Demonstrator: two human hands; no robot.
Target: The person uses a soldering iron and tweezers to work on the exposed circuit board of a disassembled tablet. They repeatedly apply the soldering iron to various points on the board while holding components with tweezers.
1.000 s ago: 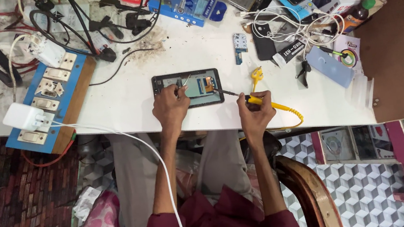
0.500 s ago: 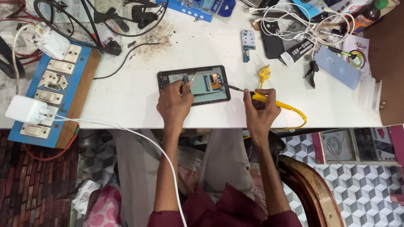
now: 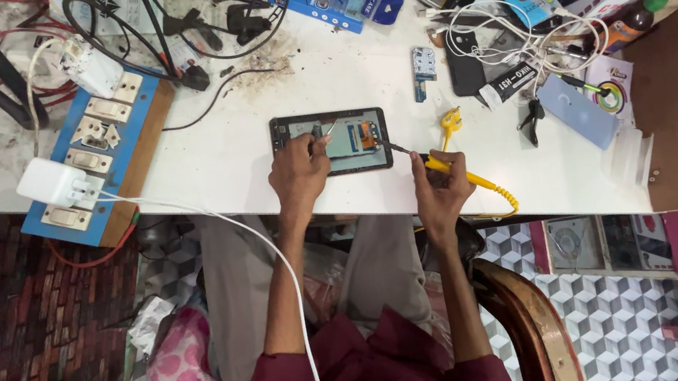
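- While the opened phone (image 3: 330, 142) lies flat near the white table's (image 3: 250, 141) front edge, the left hand (image 3: 300, 170) pinches slim tweezers (image 3: 323, 134) over it.
- The right hand (image 3: 438, 187), apart, grips a yellow-handled soldering iron (image 3: 428, 162), tip touching the phone's right part.

Your left hand (image 3: 300, 172) rests on a black-framed opened phone (image 3: 330, 142), its inside showing pale blue with an orange patch. At three o'clock from it, your right hand (image 3: 437, 188) grips a soldering iron (image 3: 457, 175) with a yellow handle and a dark tip. The table (image 3: 251, 149) is white, smudged grey toward twelve o'clock. At nine o'clock sits a blue switchboard (image 3: 92, 162) with cream switches and a white adapter (image 3: 57, 182) plugged in. Your sleeves (image 3: 376, 380) are maroon. Below, the floor tiles (image 3: 621, 320) at five o'clock show a grey-and-white cube pattern; at seven o'clock lies a white cloth (image 3: 170, 376) with pink spots.
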